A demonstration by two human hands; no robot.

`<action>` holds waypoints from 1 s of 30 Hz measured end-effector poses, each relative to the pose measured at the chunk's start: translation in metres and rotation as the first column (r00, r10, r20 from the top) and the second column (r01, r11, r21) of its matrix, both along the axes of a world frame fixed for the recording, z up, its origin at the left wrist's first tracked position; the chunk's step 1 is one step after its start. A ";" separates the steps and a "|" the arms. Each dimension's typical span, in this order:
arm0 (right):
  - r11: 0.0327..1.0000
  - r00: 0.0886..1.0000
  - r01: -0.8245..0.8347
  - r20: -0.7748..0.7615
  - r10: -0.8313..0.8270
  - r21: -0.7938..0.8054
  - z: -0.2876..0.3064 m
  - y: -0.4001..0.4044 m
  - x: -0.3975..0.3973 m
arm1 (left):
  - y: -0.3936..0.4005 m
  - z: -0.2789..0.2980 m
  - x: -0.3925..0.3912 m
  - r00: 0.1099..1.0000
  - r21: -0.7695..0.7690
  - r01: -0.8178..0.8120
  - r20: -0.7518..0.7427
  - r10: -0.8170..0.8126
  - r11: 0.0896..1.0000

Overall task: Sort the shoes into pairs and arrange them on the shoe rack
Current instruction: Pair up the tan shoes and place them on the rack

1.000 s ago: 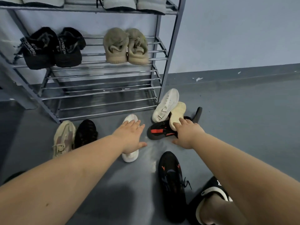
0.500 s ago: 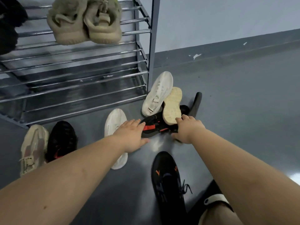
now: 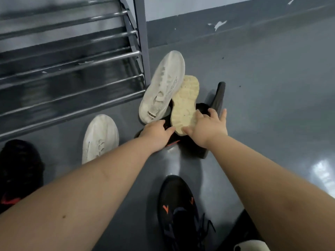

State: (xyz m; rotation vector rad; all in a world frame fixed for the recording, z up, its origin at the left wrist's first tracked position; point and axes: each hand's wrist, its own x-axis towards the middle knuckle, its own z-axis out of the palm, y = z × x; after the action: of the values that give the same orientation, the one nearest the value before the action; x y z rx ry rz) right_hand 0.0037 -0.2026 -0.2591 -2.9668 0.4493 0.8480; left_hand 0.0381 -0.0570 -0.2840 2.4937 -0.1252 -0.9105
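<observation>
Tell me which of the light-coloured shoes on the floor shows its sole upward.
The pale yellow shoe in the pile, under the right hand. Both white shoes, one beside it and one alone, show their uppers.

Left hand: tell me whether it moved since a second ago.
Yes. The left hand went right, off the white shoe, onto the black shoe in the pile.

The light was dim and cool, a white glare lay on the glossy floor (image 3: 322,171) at right, and the rack (image 3: 72,57) bars were motion-blurred, edges bowed.
</observation>
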 end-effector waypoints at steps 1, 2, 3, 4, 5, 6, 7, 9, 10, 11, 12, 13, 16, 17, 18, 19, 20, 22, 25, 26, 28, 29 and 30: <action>1.000 1.000 -0.005 0.003 0.005 0.005 -0.003 0.001 0.001 | -0.004 -0.006 0.003 0.999 0.003 -0.042 -0.012 0.042 0.999; 1.000 1.000 0.001 0.011 -0.001 0.013 -0.006 0.003 0.002 | -0.008 -0.011 0.005 0.998 0.010 -0.067 -0.021 0.067 0.998; 1.000 1.000 0.017 0.022 -0.017 0.020 -0.008 0.003 0.004 | -0.012 -0.014 0.005 0.996 0.008 -0.079 -0.030 0.080 0.997; 0.999 0.999 0.036 0.035 -0.036 0.026 -0.010 0.003 0.005 | -0.015 -0.018 0.004 0.995 -0.005 -0.092 -0.042 0.092 0.996; 0.998 0.998 0.052 0.046 -0.053 0.032 -0.012 0.002 0.006 | -0.018 -0.021 0.001 0.992 -0.039 -0.115 -0.051 0.113 0.993; 0.997 0.996 0.066 0.058 -0.069 0.043 -0.013 0.001 0.006 | -0.020 -0.023 -0.002 0.987 -0.094 -0.153 -0.059 0.148 0.984; 0.995 0.993 0.082 0.076 -0.087 0.064 -0.013 0.000 0.006 | -0.021 -0.022 -0.005 0.977 -0.162 -0.212 -0.073 0.202 0.964; 0.984 0.984 0.115 0.118 -0.131 0.133 -0.012 -0.002 0.004 | -0.021 -0.017 -0.012 0.948 -0.301 -0.319 -0.110 0.300 0.898; 0.977 0.980 0.130 0.129 -0.153 0.167 -0.010 -0.002 0.003 | -0.020 -0.015 -0.014 0.936 -0.349 -0.353 -0.137 0.325 0.868; 0.972 0.977 0.144 0.132 -0.170 0.187 -0.007 -0.002 0.001 | -0.020 -0.011 -0.016 0.926 -0.385 -0.377 -0.161 0.341 0.842; 0.969 0.975 0.155 0.129 -0.182 0.194 -0.003 -0.002 -0.001 | -0.020 -0.007 -0.018 0.917 -0.412 -0.400 -0.181 0.356 0.819; 0.967 0.974 0.163 0.124 -0.189 0.193 0.001 -0.002 -0.003 | -0.019 -0.004 -0.021 0.906 -0.435 -0.423 -0.201 0.372 0.795; 0.966 0.973 0.173 0.117 -0.197 0.191 0.021 0.001 -0.008 | -0.016 0.016 -0.029 0.849 -0.474 -0.527 -0.337 0.408 0.705; 0.963 0.971 0.180 0.118 -0.206 0.202 0.028 0.002 -0.010 | -0.015 0.022 -0.032 0.818 -0.472 -0.570 -0.401 0.412 0.673; 0.952 0.967 0.194 0.118 -0.226 0.235 0.035 0.004 -0.013 | -0.013 0.030 -0.036 0.788 -0.467 -0.606 -0.458 0.410 0.644; 0.932 0.958 0.217 0.119 -0.260 0.292 0.043 0.006 -0.017 | -0.010 0.038 -0.041 0.757 -0.458 -0.641 -0.509 0.409 0.616; 0.899 0.947 0.244 0.112 -0.302 0.363 0.049 0.007 -0.022 | -0.007 0.046 -0.047 0.730 -0.451 -0.669 -0.546 0.411 0.591; 0.832 0.927 0.283 0.085 -0.364 0.478 0.062 0.012 -0.034 | -0.001 0.061 -0.057 0.696 -0.450 -0.708 -0.575 0.430 0.544; 0.715 0.877 0.329 0.082 -0.474 0.617 0.085 0.022 -0.052 | 0.011 0.089 -0.069 0.712 -0.498 -0.700 -0.551 0.436 0.512; 0.665 0.851 0.341 0.083 -0.519 0.664 0.095 0.027 -0.057 | 0.017 0.100 -0.072 0.721 -0.519 -0.691 -0.538 0.436 0.503; 0.549 0.786 0.379 0.053 -0.616 0.745 0.120 0.037 -0.065 | 0.031 0.121 -0.078 0.747 -0.565 -0.664 -0.512 0.424 0.490; 0.481 0.752 0.406 0.015 -0.659 0.777 0.134 0.043 -0.070 | 0.040 0.133 -0.083 0.768 -0.589 -0.641 -0.489 0.414 0.493; 0.410 0.722 0.430 -0.033 -0.691 0.804 0.147 0.050 -0.074 | 0.048 0.145 -0.087 0.794 -0.611 -0.608 -0.454 0.404 0.508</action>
State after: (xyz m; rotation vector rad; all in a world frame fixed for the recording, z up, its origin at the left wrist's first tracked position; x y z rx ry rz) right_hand -0.0704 -0.1526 -0.1120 -1.8485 0.7767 0.3217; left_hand -0.0494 -0.0087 -0.1390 1.4806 0.2853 -0.7044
